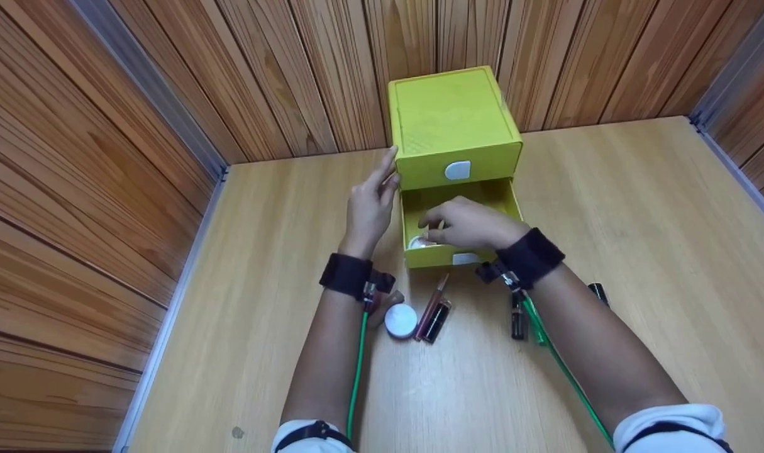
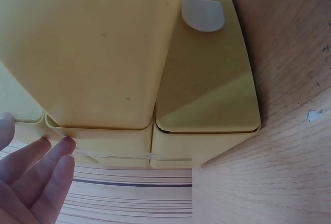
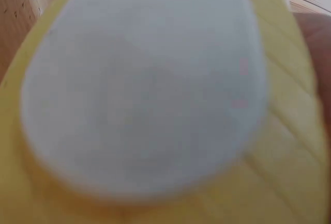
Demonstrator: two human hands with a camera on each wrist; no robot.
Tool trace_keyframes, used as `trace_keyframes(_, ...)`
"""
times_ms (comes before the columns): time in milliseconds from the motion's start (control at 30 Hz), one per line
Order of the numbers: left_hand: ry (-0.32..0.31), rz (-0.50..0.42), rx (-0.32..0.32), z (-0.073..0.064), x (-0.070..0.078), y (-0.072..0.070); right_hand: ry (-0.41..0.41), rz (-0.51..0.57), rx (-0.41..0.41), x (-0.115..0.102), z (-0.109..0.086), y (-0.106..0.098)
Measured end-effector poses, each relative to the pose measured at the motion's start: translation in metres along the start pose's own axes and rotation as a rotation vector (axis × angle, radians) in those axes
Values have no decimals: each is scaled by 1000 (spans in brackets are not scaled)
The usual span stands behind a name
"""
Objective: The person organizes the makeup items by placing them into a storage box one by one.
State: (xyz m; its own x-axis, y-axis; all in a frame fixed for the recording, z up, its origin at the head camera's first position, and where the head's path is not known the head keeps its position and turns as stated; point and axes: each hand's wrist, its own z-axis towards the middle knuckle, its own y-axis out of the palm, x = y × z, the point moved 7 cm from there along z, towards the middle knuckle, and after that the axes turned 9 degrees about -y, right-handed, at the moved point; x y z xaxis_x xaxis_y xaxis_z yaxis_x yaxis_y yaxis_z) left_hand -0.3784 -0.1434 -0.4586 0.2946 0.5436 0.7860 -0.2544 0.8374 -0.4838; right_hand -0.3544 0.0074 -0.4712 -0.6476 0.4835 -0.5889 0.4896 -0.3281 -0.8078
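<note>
A yellow drawer unit (image 1: 454,116) stands against the wooden wall, its middle drawer (image 1: 514,201) pulled out. My left hand (image 1: 370,211) lies along the unit's left side, fingers extended; in the left wrist view the fingertips (image 2: 64,146) meet the yellow side. My right hand (image 1: 473,223) reaches down into the pulled-out drawer, fingers bent over a small round white-rimmed item (image 1: 417,242) near the drawer's front left corner. Whether the fingers grip this item I cannot tell. The drawer's white handle (image 3: 145,89) fills the right wrist view, blurred.
On the table in front lie a round white-lidded jar (image 1: 400,321), a pinkish lip gloss tube (image 1: 431,308) and a black tube (image 1: 437,321). Another black tube (image 1: 518,321) and a black-capped item (image 1: 598,292) lie by the right forearm. A closed lower drawer (image 2: 207,74) sits beneath.
</note>
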Motion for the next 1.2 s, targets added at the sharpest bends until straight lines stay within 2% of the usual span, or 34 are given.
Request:
trace_keyframes(167,-17,-11,-5,0,-2,1,-93,-38,154,-12,-19,-11)
trace_keyframes(333,-9,-28,-1,0,-2,0,-262,-74,376,-32,-44,-12)
trace_keyframes(500,15,-19,6,0,-1,1,-442,-189,577,-52,-67,5)
trace_keyframes(600,22,-5,9,0,0,1,-506,-233,626,-59,-74,22)
trace_keyframes(700,18,5,13,1,-1,0,-543,-255,593,-63,-74,44)
trace_keyframes(800,6,-10,11,1,-2,-2,-524,-286,503,-65,-68,67)
trace_keyframes(1000,-17,-90,-42,5,-2,-1,-369,-330,300,-62,-50,101)
trace_keyframes(1200,-33,-75,-73,4,0,-2,-299,-351,196,-64,-38,122)
